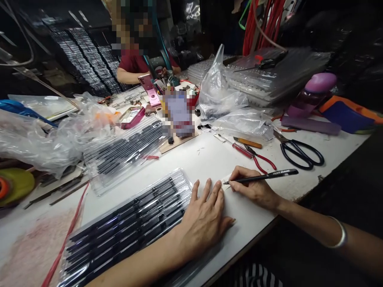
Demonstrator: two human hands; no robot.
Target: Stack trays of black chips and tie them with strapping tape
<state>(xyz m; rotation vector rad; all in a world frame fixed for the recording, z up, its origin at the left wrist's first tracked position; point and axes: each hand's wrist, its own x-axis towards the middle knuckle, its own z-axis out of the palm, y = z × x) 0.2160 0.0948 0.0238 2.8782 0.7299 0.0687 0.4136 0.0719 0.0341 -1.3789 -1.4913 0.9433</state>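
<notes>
My right hand [254, 189] is closed around a black pen [269, 176], its tip resting on a small pale slip of paper [226, 186] on the white table. Flat and with fingers spread, my left hand [206, 213] lies beside the paper, over the right edge of a clear plastic tray [183, 179]. Rows of long black strips [125, 231] fill that tray, and my left forearm hides part of them. Under my left fingers I cannot make out whether anything else lies there.
Scissors [302, 153], red-handled pliers [260, 158], a screwdriver [239, 148] and a cutter knife [247, 142] lie beyond my right hand. Another clear tray of black strips [128, 147] sits farther left. A propped phone [179, 113] stands mid-table. Across from me, a person [131, 65] sits working.
</notes>
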